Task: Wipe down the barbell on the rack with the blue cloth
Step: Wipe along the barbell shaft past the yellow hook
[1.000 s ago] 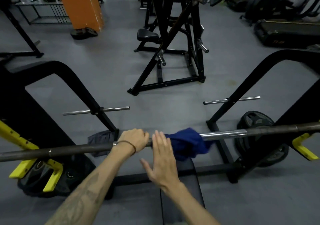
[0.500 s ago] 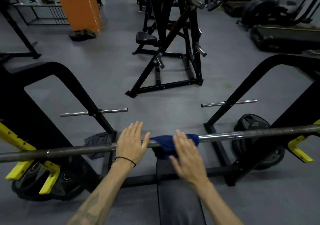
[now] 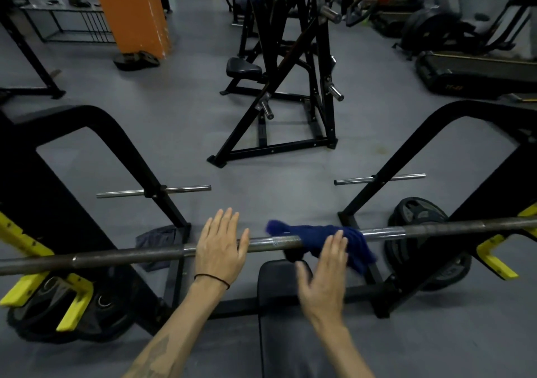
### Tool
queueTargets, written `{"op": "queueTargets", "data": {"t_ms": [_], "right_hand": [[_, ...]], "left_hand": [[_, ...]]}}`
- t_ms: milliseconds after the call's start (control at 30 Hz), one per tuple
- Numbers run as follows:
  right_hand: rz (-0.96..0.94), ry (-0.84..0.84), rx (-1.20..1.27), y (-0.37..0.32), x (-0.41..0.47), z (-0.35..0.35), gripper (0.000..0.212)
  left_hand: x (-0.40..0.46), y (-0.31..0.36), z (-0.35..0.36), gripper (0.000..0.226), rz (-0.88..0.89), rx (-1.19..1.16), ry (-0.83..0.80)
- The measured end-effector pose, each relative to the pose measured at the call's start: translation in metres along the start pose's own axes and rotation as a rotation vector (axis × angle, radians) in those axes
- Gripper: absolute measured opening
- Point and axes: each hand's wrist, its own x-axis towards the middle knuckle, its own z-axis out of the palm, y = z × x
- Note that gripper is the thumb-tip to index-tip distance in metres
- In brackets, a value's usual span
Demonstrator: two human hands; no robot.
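1. Barbell [image 3: 436, 228]: lying across the rack [image 3: 87, 133] from left to right, resting near yellow hooks [image 3: 494, 258] at both sides.
2. Blue cloth [image 3: 322, 236]: draped over the middle part of the barbell, right of centre, with one end hanging down below the bar.
3. Left hand [image 3: 222, 247]: laid flat on top of the barbell, left of the cloth and apart from it; grip apart, fingers straight and pointing forward, holding nothing. Thin black band around the wrist.
4. Right hand [image 3: 324, 281]: fingers straight, grip apart, fingertips touching the near side of the blue cloth; somewhat blurred.
5. Black padded bench [image 3: 279, 319]: directly under the bar, between both forearms.
6. Weight plates [image 3: 418, 215]: leaning on the floor near the right rack post; more plates under the left yellow hooks.
7. Grey rag [image 3: 157, 238]: on the floor behind the bar, beside the left post.
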Motion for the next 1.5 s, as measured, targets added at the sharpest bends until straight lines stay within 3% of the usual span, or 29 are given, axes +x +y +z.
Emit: {"op": "queueTargets", "data": {"t_ms": [33,100,200,333,467,533,633,700,767,867,967,1067,1133,1167,1267,1367,1400,1500], "right_hand": [[0.009,-0.029,0.074,-0.021,-0.006,0.009,0.086],[-0.145,-0.125,0.118,-0.048,-0.018,0.015,0.088],[-0.308,-0.124,0.093,-0.034,-0.009,-0.001,0.070],[-0.192,0.024,0.143,-0.023,0.036,-0.027,0.042],[0.021,-0.068,0.047,-0.032,0.077,-0.011,0.058],[0.039,-0.111,-0.038,-0.055,0.064,0.013,0.064],[-0.173,-0.218,-0.027,-0.081,0.025,0.028,0.074],[-0.446,-0.282,-0.044,-0.055,0.030,0.013,0.072],[-0.520,-0.240,-0.102,-0.005,0.046,-0.001,0.073],[-0.185,0.003,-0.151,0.044,0.064,-0.019,0.071],[0.091,0.132,-0.029,-0.012,0.052,0.010,0.068],[-0.227,-0.087,0.057,-0.066,0.020,0.032,0.064],[-0.480,-0.171,-0.020,-0.037,0.027,0.020,0.062],[-0.518,-0.155,-0.058,-0.011,0.036,0.012,0.059],[-0.286,0.022,-0.164,0.047,0.057,-0.017,0.053],[0.108,0.160,-0.055,0.004,0.047,0.006,0.042],[0.119,0.138,0.003,-0.025,0.041,0.016,0.041],[-0.292,-0.103,0.012,-0.055,0.017,0.019,0.048]], "left_hand": [[0.001,0.001,0.001,0.056,-0.006,0.006,0.014],[0.001,0.001,0.000,0.048,0.019,0.010,0.028],[-0.004,-0.001,-0.004,0.038,0.090,0.004,0.043],[-0.001,0.006,-0.004,0.039,0.055,0.043,0.110],[0.000,0.005,-0.003,0.040,0.073,0.053,0.138],[0.000,0.004,-0.002,0.040,0.089,0.050,0.139],[0.000,0.004,-0.002,0.039,0.117,0.039,0.134],[-0.001,0.000,-0.004,0.037,0.135,0.028,0.105],[-0.004,-0.003,-0.007,0.035,0.160,0.017,0.072],[-0.002,0.000,-0.006,0.037,0.147,-0.003,0.053],[0.002,0.004,-0.004,0.047,0.087,-0.019,0.042],[0.002,0.002,-0.003,0.052,0.125,0.012,-0.006],[-0.001,-0.002,-0.001,0.051,0.197,0.045,-0.008],[-0.002,-0.004,-0.001,0.050,0.222,0.049,-0.001],[0.001,-0.001,-0.003,0.047,0.219,0.083,0.050],[0.008,0.003,-0.008,0.061,0.183,0.137,0.021],[0.009,0.003,-0.008,0.064,0.169,0.134,-0.011],[0.016,0.007,-0.022,0.079,0.167,0.172,-0.297]]}}
